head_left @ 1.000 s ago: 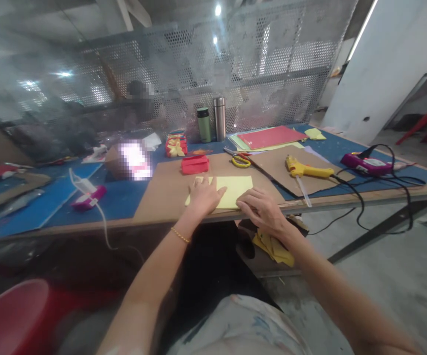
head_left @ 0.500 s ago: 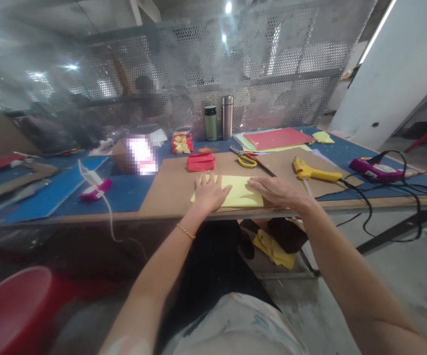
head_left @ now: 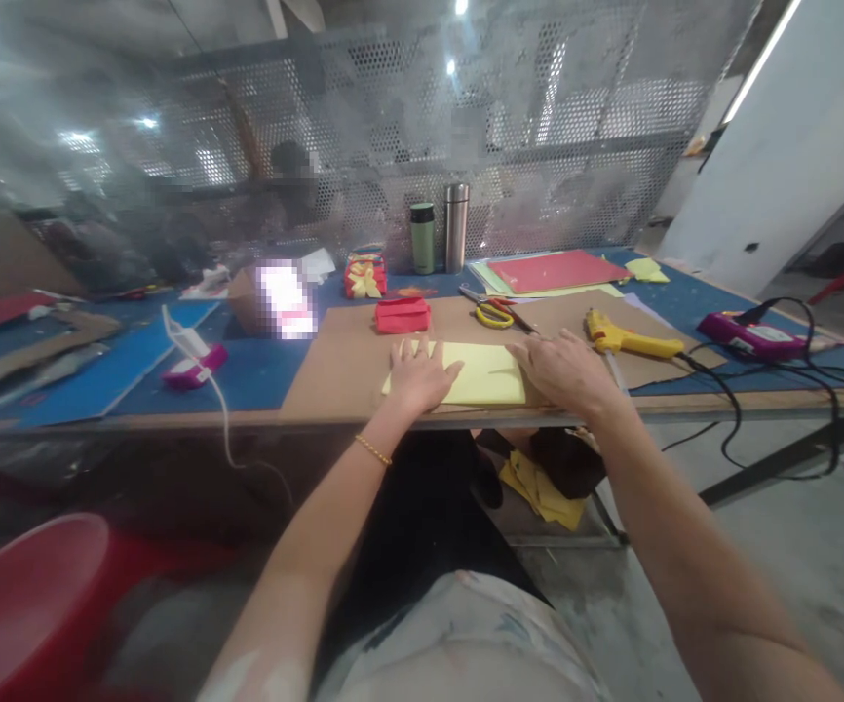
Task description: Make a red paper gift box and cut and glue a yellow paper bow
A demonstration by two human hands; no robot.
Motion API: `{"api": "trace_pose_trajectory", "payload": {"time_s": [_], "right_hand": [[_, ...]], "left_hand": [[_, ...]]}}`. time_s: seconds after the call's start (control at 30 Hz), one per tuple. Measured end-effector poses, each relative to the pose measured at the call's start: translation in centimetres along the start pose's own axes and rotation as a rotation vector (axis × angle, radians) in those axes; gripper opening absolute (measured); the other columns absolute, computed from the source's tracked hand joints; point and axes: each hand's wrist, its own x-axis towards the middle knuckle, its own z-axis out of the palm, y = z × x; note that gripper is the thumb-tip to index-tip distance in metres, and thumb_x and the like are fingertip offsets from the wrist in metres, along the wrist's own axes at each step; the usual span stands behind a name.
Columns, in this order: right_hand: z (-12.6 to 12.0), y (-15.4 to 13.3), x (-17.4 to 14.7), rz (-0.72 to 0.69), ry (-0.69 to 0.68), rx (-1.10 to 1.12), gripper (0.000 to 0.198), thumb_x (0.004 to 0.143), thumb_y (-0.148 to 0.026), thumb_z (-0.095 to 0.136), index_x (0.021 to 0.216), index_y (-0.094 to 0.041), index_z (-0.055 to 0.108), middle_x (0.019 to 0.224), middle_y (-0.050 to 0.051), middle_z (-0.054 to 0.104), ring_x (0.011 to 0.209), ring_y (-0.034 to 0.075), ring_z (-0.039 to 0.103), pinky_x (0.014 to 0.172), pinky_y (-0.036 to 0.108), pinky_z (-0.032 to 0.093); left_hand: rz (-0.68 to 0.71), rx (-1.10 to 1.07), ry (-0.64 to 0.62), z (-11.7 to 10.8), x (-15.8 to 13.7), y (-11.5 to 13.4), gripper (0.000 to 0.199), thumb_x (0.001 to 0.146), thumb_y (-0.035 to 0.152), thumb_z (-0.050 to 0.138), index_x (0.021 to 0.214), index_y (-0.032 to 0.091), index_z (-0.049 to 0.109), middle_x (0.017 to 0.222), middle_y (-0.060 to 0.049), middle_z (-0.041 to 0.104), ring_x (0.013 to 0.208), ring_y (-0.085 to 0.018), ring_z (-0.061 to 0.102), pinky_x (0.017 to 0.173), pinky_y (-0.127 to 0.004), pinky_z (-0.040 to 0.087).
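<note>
A pale yellow sheet [head_left: 486, 374], apparently folded, lies on a brown cardboard mat [head_left: 341, 356] at the table's front edge. My left hand [head_left: 420, 376] rests flat on the sheet's left part with its fingers spread. Over the sheet's right edge lies my right hand [head_left: 564, 372], palm down, fingers stretched out over the sheet and the cardboard. Just beyond the sheet is a folded red piece [head_left: 402, 315]. Scissors with yellow handles [head_left: 493, 312] lie behind my right hand, and a yellow glue gun [head_left: 631, 341] is to its right.
A green bottle [head_left: 423, 239] and a steel flask [head_left: 456, 229] stand at the back. Red and green sheets [head_left: 557, 272] are stacked at the back right. Purple power strips [head_left: 750, 336] with cables lie on the right and left. A red stool [head_left: 34, 595] stands lower left.
My right hand has moved a little from the sheet's middle toward its right edge, fingers flatter. My left hand stays pressed on the sheet. The view has shifted slightly.
</note>
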Motion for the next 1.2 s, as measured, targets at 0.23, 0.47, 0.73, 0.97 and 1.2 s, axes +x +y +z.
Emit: {"api": "trace_pose_trajectory", "payload": {"time_s": [0.23,0.47,0.73,0.97,1.2], "right_hand": [[0.6,-8.0,-0.3,-0.265,0.043,0.142,0.052,0.107,-0.040,0.040,0.142,-0.005,0.056,0.143,0.025,0.063,0.137,0.034,0.057,0.116,0.053,0.042],[3.1,-8.9,-4.2,-0.128,0.028,0.094,0.072,0.098,-0.048,0.059,0.146,0.003,0.046,0.149,0.038,0.051,0.144,0.045,0.048,0.117,0.059,0.038],[1.3,-6.1,-6.7,-0.015,0.122,-0.038,0.057,0.096,-0.037,0.062,0.134,0.005,0.054,0.135,0.042,0.059,0.130,0.050,0.057,0.109,0.065,0.042],[-1.3,-5.4,-6.7,-0.045,0.167,0.011,0.053,0.097,-0.040,0.060,0.136,-0.004,0.057,0.142,0.035,0.058,0.135,0.048,0.053,0.113,0.068,0.037],[1.0,-8.3,-3.4,-0.325,0.048,0.131,0.055,0.098,-0.028,0.060,0.147,-0.005,0.052,0.149,0.025,0.058,0.138,0.037,0.056,0.121,0.056,0.035]], "left_hand": [[0.036,0.079,-0.001,-0.1,-0.3,-0.4,0.066,0.102,0.042,0.035,0.163,0.014,0.031,0.170,-0.018,0.027,0.157,-0.041,0.022,0.127,-0.059,0.017],[0.024,0.041,0.059,-0.2,-0.5,0.0,0.063,0.103,0.039,0.025,0.160,0.015,0.037,0.169,-0.016,0.030,0.155,-0.040,0.028,0.126,-0.061,0.018],[0.002,0.031,0.026,-0.4,-0.4,0.0,0.064,0.102,0.040,0.026,0.160,0.015,0.036,0.169,-0.014,0.031,0.155,-0.040,0.028,0.127,-0.059,0.017],[0.003,0.022,0.060,0.0,-0.3,0.1,0.062,0.102,0.039,0.027,0.158,0.015,0.040,0.168,-0.015,0.033,0.154,-0.040,0.029,0.126,-0.061,0.017],[-0.019,0.025,0.056,-0.3,-0.7,0.2,0.062,0.103,0.041,0.027,0.157,0.015,0.041,0.167,-0.016,0.035,0.154,-0.040,0.030,0.126,-0.060,0.019]]}}
